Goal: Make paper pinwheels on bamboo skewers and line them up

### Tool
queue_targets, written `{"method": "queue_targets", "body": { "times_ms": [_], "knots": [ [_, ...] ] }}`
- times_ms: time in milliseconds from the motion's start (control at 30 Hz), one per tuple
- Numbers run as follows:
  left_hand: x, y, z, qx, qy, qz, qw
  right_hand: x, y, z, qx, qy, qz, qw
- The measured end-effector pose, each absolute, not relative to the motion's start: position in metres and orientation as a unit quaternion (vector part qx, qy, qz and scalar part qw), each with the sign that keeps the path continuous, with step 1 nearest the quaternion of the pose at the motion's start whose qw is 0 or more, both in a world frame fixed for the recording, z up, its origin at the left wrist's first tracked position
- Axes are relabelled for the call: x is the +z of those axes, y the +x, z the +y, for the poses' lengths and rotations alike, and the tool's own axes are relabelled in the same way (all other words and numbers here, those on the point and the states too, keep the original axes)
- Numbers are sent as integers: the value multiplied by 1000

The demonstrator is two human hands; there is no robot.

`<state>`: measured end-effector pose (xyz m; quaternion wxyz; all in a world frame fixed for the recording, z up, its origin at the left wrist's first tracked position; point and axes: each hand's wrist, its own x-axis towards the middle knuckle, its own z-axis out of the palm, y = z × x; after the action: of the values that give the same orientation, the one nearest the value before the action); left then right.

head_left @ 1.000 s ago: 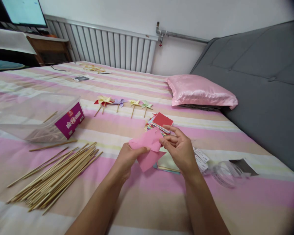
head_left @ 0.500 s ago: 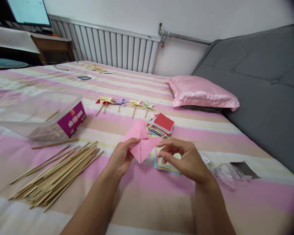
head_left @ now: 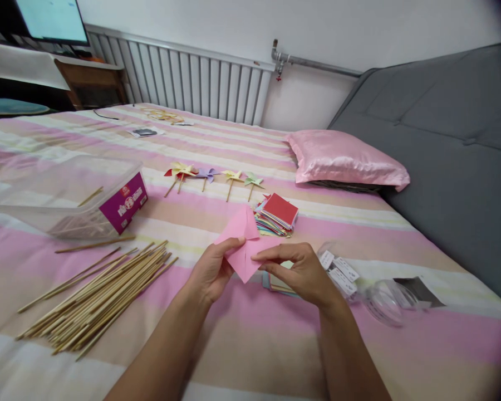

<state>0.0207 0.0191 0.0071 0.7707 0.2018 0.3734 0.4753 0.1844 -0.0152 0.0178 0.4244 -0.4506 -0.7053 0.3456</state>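
A square of pink paper [head_left: 244, 223] with cuts running in toward its middle is held up in front of me. My left hand [head_left: 212, 270] grips it from the left, the thumb lying on top near the centre. From the right, my right hand [head_left: 304, 273] pinches the paper beside the lower cut, between thumb and index finger. Partly covered by that hand, a stack of pale paper squares [head_left: 280, 285] lies on the bed. Just behind the pink sheet is another pile of coloured squares, red on top [head_left: 279, 209].
Several small paper pinwheels [head_left: 232, 176] lie farther back. On the left are a bundle of wooden sticks [head_left: 108, 301] and a clear plastic box [head_left: 67, 172]. To the right are packets with white labels [head_left: 343, 277], a clear round container [head_left: 386, 303] and a pink pillow [head_left: 346, 156].
My right hand has moved left and closed on the pink paper; before, its fingers were apart from it. The labelled packets behind that hand now show more.
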Motion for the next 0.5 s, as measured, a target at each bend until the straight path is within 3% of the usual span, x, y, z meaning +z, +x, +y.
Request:
{"method": "queue_targets", "body": {
  "times_ms": [500],
  "knots": [
    [9, 29, 11, 546, 291, 395, 679, 18, 172, -11, 387, -461, -619, 505]
  ]
}}
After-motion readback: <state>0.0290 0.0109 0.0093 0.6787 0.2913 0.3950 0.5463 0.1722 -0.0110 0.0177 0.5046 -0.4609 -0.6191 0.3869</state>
